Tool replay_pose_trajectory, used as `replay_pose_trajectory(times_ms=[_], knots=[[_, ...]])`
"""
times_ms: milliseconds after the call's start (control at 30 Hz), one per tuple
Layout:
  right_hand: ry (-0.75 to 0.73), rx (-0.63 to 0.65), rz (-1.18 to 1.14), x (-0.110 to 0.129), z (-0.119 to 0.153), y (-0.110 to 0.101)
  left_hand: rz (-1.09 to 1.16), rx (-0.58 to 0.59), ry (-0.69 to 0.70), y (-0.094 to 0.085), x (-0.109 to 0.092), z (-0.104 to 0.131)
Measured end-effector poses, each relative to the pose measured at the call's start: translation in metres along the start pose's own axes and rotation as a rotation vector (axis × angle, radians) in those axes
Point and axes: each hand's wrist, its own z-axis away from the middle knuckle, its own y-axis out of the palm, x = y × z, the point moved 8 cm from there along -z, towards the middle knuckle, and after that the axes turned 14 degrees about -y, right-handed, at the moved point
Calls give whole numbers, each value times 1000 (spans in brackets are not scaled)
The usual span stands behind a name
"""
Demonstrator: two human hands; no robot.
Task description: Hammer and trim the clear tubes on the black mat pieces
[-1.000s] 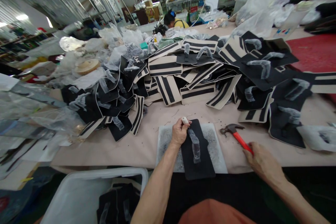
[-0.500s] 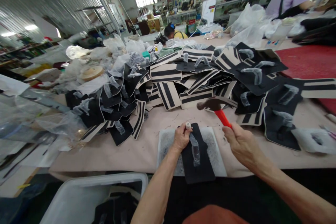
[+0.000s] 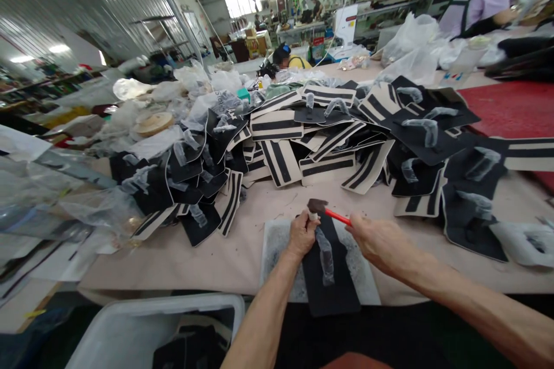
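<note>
My left hand [image 3: 302,234] grips a small white-topped tool [image 3: 312,216] upright at the far end of a black panel [image 3: 340,277]. A plastic-wrapped strap [image 3: 325,256] lies on this panel. Under the panel is a pale, speckled slab [image 3: 277,248] at the table's near edge. My right hand [image 3: 373,237] is closed round the red handle of a hammer [image 3: 337,217]. The hammer's dark head is right at the top of the white-topped tool; whether they touch is unclear.
Beyond the slab spreads a heap of black and striped panels [image 3: 277,127]. A translucent bin [image 3: 173,302] with black pieces stands at lower left. Plastic bags [image 3: 190,86] lie at back left. A person [image 3: 478,3] is at upper right, beside a red surface [image 3: 506,104].
My right hand has come down and leftward, bringing the hammer head from above the slab to the top of the tool. My left hand keeps its hold. The camera view has shifted slightly.
</note>
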Motion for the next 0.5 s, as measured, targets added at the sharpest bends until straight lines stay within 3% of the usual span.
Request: replay_pose_trajectory(times_ms=[67, 200, 367, 500], knots=[[17, 57, -11, -2, 0, 0, 1, 5, 4, 0, -1, 0], [105, -181, -73, -4, 1, -22, -27, -6, 15, 0, -3, 1], [59, 112, -123, -11, 4, 16, -9, 17, -5, 0, -2, 1], [283, 30, -425, -51, 40, 31, 13, 21, -12, -1, -4, 0]])
